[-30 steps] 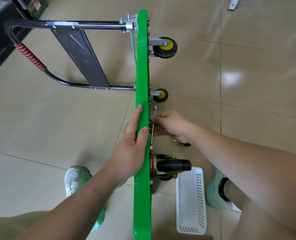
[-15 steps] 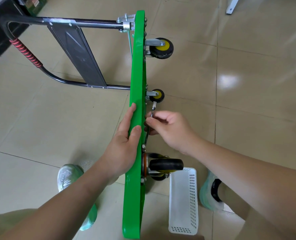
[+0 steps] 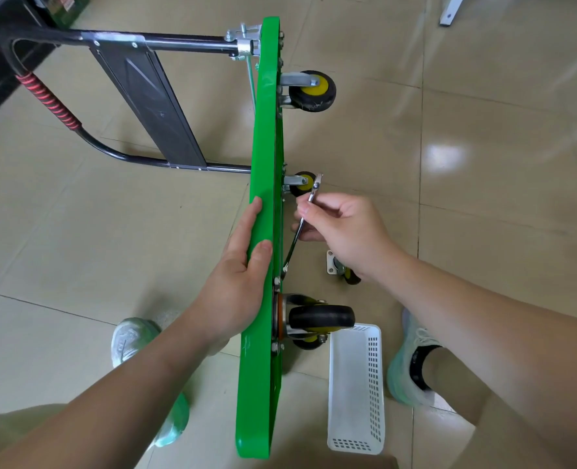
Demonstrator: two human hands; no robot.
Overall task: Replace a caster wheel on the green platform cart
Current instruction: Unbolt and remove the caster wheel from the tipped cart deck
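The green platform cart (image 3: 263,147) stands on edge, walling one side from the other; on its wheel side, the gap between the small yellow wheel (image 3: 303,185) and the near black caster (image 3: 320,318) is filled by the slanting wrench (image 3: 300,228) and the right hand (image 3: 341,228) gripping it; a loose caster (image 3: 342,269) lies just beside that hand; a white basket (image 3: 376,384) crowds the floor near the black caster; bare floor tiles (image 3: 500,170) lie open further right; the black handle (image 3: 111,96) bars the far left side.

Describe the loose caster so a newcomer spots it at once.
The green cart stands on edge on the tiled floor. Right of it, beside the right hand, a small caster lies on a tile. Unlike the mounted wheels, it is detached, its metal plate bare.
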